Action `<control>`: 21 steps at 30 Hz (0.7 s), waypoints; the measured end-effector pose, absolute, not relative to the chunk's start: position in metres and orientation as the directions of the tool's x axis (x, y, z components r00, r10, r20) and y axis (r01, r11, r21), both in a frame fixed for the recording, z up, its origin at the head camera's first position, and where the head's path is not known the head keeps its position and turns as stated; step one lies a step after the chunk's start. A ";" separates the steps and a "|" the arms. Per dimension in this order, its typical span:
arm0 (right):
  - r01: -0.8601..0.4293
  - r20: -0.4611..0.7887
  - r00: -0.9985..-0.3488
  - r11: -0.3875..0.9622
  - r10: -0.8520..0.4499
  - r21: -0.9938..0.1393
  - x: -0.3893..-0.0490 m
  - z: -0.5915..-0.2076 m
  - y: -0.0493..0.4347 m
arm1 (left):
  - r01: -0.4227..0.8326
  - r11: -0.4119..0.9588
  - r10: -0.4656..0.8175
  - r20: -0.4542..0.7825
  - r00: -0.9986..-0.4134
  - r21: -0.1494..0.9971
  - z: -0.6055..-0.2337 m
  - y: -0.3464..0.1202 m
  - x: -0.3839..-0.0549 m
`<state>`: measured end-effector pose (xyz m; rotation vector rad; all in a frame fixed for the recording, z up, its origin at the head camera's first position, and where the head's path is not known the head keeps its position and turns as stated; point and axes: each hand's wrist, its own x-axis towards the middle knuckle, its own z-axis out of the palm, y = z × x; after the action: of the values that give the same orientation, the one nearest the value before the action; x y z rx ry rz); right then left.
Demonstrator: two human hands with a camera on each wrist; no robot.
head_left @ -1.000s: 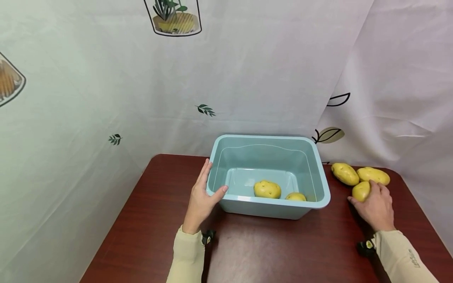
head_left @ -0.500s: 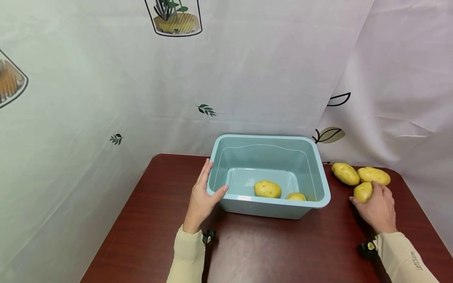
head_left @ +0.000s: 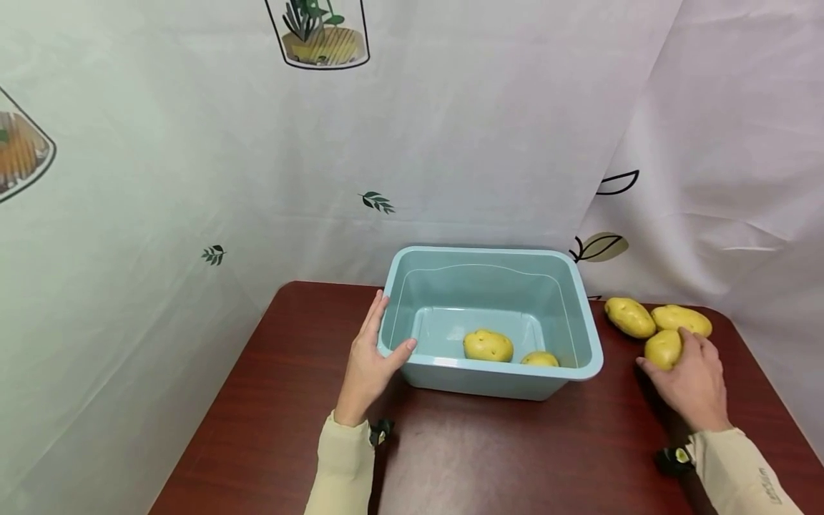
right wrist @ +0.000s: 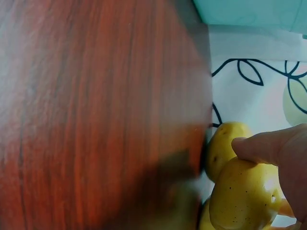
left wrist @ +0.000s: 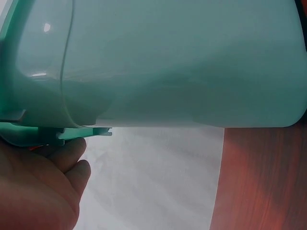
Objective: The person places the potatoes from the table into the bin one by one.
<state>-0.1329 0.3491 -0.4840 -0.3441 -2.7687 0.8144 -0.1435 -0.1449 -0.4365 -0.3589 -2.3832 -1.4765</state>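
My right hand (head_left: 694,379) holds a yellow potato (head_left: 663,350) at the table's right side, thumb on one side and fingers on the other. In the right wrist view the thumb (right wrist: 261,147) presses on this potato (right wrist: 244,194); some fingers are hidden behind it. Two more potatoes lie just behind, one at left (head_left: 629,317) and one at right (head_left: 682,320). With straight fingers and spread thumb, my left hand (head_left: 369,365) touches the near left corner of a light blue plastic bin (head_left: 502,366). Inside the bin are a whole visible potato (head_left: 488,345) and a partly hidden one (head_left: 539,358).
The dark red-brown table (head_left: 489,458) carries the bin near its back edge. Behind it hangs a pale printed cloth (head_left: 476,143), close to the bin and the loose potatoes. The bin's rim (left wrist: 9,116) juts out above the left fingers in the left wrist view.
My right hand and the potato in it have shifted slightly to the right. The left hand stays at the bin's corner, and the bin has not moved.
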 end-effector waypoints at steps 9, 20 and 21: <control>0.109 0.229 -0.934 0.831 0.273 -0.546 -0.131 -0.479 0.344 | 0.386 0.431 0.052 0.404 -0.913 0.816 -0.435 -0.144 -0.143; 0.082 0.265 -0.927 0.831 0.266 -0.550 -0.124 -0.471 0.337 | 0.385 0.431 0.052 0.404 -0.913 0.816 -0.434 -0.144 -0.142; 0.075 0.271 -0.926 0.830 0.264 -0.552 -0.124 -0.470 0.337 | 0.387 0.431 0.053 0.405 -0.913 0.815 -0.434 -0.144 -0.142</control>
<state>-0.1237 0.3365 -0.4702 -0.2558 -2.6736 0.7864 -0.1423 -0.1440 -0.4341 -0.3782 -2.3697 -1.4750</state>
